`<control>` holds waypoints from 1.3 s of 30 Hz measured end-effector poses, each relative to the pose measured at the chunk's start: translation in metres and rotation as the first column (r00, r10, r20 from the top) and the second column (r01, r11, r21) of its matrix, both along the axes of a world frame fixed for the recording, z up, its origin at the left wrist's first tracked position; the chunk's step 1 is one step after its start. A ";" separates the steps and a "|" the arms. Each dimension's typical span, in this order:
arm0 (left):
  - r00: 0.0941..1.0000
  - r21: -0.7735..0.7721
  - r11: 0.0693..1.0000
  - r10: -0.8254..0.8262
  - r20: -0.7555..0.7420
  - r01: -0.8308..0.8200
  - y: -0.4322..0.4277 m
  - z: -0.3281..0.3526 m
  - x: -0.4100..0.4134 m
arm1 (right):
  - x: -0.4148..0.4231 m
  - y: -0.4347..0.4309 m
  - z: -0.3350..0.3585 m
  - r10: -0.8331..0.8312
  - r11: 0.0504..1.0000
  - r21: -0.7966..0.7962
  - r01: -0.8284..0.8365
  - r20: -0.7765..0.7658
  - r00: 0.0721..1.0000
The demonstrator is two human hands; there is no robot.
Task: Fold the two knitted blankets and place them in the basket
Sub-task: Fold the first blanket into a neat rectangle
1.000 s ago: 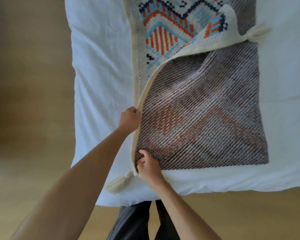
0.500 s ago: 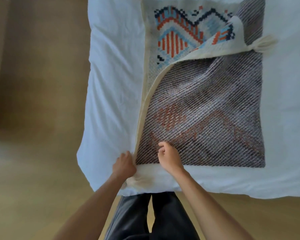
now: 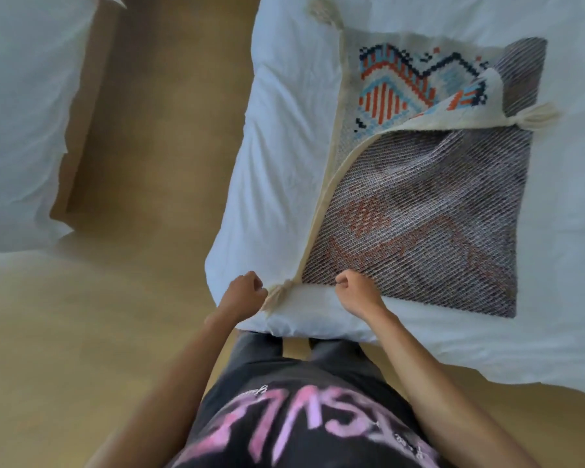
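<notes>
I see a white bed bearing the patterned knitted blanket, partly folded with its grey reverse up, the right hand pinching its near edge in curled fingers, probably to square the fold, and the left hand curled beside the corner tassel, grip unclear.

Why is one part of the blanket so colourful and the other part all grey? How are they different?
The colourful part shows crisp orange, blue and navy zigzags on cream; the grey part shows only faint orange shapes under slanted stripes. The colourful part is the smaller patch, at the far end; the grey part is bigger and lies nearest the person. Both belong to one blanket, edged in cream, on the white bedding.
</notes>
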State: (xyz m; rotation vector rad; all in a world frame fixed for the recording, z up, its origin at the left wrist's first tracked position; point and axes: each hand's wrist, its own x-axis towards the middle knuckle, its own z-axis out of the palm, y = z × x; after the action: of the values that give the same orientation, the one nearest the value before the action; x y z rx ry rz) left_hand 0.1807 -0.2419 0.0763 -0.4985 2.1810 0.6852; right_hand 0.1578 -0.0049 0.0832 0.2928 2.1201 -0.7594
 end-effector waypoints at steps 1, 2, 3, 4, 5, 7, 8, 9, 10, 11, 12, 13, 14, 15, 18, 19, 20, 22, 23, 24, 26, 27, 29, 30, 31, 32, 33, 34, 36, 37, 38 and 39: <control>0.999 0.030 0.999 0.038 0.008 -0.038 -0.009 0.005 0.006 | 0.002 -0.007 0.005 -0.012 1.000 0.000 0.012 -0.001 1.000; 0.998 0.058 0.996 0.065 0.019 -0.066 -0.019 0.009 0.011 | 0.005 -0.016 0.010 -0.021 1.000 0.001 0.021 -0.005 1.000; 0.996 0.086 0.993 0.083 0.032 -0.086 -0.030 0.012 0.017 | 0.007 -0.026 0.015 -0.026 1.000 0.003 0.026 -0.011 1.000; 0.994 0.113 0.989 0.095 0.047 -0.100 -0.041 0.014 0.021 | 0.009 -0.038 0.018 -0.029 1.000 0.006 0.029 -0.018 0.999; 0.993 0.134 0.985 0.104 0.059 -0.111 -0.055 0.016 0.025 | 0.010 -0.051 0.021 -0.030 0.999 0.011 0.030 -0.023 0.999; 0.993 0.151 0.983 0.098 0.067 -0.108 -0.088 0.017 0.030 | 0.013 -0.080 0.024 -0.033 0.999 0.013 0.033 -0.019 0.999; 0.994 0.150 0.983 0.095 0.058 -0.103 -0.109 0.015 0.032 | 0.014 -0.097 0.026 -0.035 0.999 0.009 0.035 -0.013 0.999; 0.994 0.146 0.984 0.096 0.047 -0.102 -0.132 0.014 0.032 | 0.015 -0.113 0.027 -0.040 0.999 0.007 0.040 -0.009 0.999; 0.995 0.140 0.986 0.091 0.039 -0.096 -0.155 0.012 0.031 | 0.017 -0.130 0.028 -0.055 0.998 0.011 0.055 -0.006 0.998; 0.997 0.135 0.988 0.067 0.038 -0.072 -0.180 0.012 0.029 | 0.019 -0.147 0.030 -0.082 0.996 0.022 0.082 -0.006 0.997; 0.998 0.130 0.991 0.038 0.043 -0.043 -0.205 0.012 0.027 | 0.022 -0.164 0.033 -0.106 0.994 0.038 0.106 -0.010 0.994; 0.999 0.124 0.992 0.019 0.049 -0.025 -0.228 0.014 0.025 | 0.024 -0.181 0.037 -0.113 0.992 0.052 0.113 -0.012 0.994; 0.998 0.118 0.993 0.003 0.058 -0.010 -0.249 0.017 0.022 | 0.027 -0.199 0.041 -0.117 0.991 0.064 0.117 -0.005 0.993; 0.998 0.113 0.994 -0.007 0.063 0.000 -0.268 0.021 0.018 | 0.028 -0.215 0.047 -0.126 0.989 0.072 0.126 0.001 0.992; 0.998 0.097 0.995 -0.009 0.056 0.003 -0.312 0.035 -0.002 | 0.029 -0.262 0.063 -0.155 0.987 0.048 0.155 0.005 0.988; 0.999 0.098 0.995 -0.018 0.045 0.013 -0.323 0.039 -0.010 | 0.028 -0.275 0.068 -0.173 0.984 0.033 0.173 -0.001 0.985; 0.999 0.102 0.995 -0.022 0.039 0.018 -0.330 0.042 -0.017 | 0.027 -0.287 0.072 -0.194 0.981 0.022 0.194 -0.007 0.981; 0.999 0.119 0.993 -0.025 0.032 0.021 -0.342 0.048 -0.030 | 0.023 -0.305 0.076 -0.232 0.973 0.007 0.232 -0.016 0.973; 0.999 0.126 0.992 -0.030 0.025 0.026 -0.346 0.049 -0.036 | 0.019 -0.312 0.077 -0.240 0.971 0.002 0.240 -0.018 0.971; 0.999 0.129 0.991 -0.040 0.020 0.037 -0.350 0.052 -0.042 | 0.015 -0.317 0.077 -0.243 0.970 0.001 0.243 -0.019 0.970; 0.997 0.128 0.990 -0.069 0.021 0.066 -0.358 0.056 -0.055 | 0.004 -0.323 0.076 -0.256 0.967 0.002 0.257 -0.022 0.966; 0.996 0.124 0.989 -0.084 0.030 0.080 -0.363 0.057 -0.062 | -0.002 -0.325 0.075 -0.269 0.963 0.001 0.269 -0.024 0.963; 0.991 0.102 0.988 -0.122 0.058 0.115 -0.372 0.059 -0.079 | -0.011 -0.327 0.073 -0.300 0.954 0.007 0.300 -0.018 0.954; 0.988 0.090 0.987 -0.137 0.067 0.131 -0.376 0.059 -0.088 | -0.015 -0.327 0.071 -0.322 0.947 0.007 0.322 -0.014 0.947; 0.987 0.082 0.987 -0.147 0.070 0.142 -0.379 0.058 -0.098 | -0.022 -0.327 0.070 -0.343 0.939 0.007 0.343 -0.008 0.939; 0.985 0.076 0.986 -0.157 0.073 0.151 -0.381 0.057 -0.110 | -0.029 -0.326 0.069 -0.360 0.933 0.008 0.360 -0.002 0.933; 0.983 0.073 0.984 -0.167 0.077 0.161 -0.380 0.056 -0.123 | -0.038 -0.324 0.068 -0.371 0.929 0.009 0.371 0.003 0.929; 0.982 0.071 0.983 -0.174 0.076 0.169 -0.378 0.054 -0.138 | -0.049 -0.323 0.065 -0.380 0.925 0.011 0.380 0.000 0.925; 0.979 0.066 0.980 -0.194 0.064 0.189 -0.367 0.053 -0.171 | -0.074 -0.320 0.059 -0.398 0.917 0.013 0.399 -0.011 0.917; 0.978 0.066 0.978 -0.201 0.059 0.197 -0.360 0.054 -0.187 | -0.087 -0.319 0.057 -0.411 0.912 0.010 0.411 -0.009 0.912; 0.976 0.068 0.976 -0.210 0.056 0.206 -0.351 0.054 -0.204 | -0.101 -0.317 0.054 -0.431 0.903 0.007 0.431 -0.005 0.903; 0.971 0.070 0.971 -0.234 0.056 0.230 -0.343 0.056 -0.221 | -0.115 -0.316 0.053 -0.454 0.891 0.005 0.454 0.002 0.891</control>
State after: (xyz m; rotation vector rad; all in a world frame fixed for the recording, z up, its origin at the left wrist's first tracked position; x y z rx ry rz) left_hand -0.0398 -0.5845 0.1321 -0.2238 2.1081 0.6002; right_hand 0.0431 -0.3209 0.1365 0.8132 2.0714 -1.0177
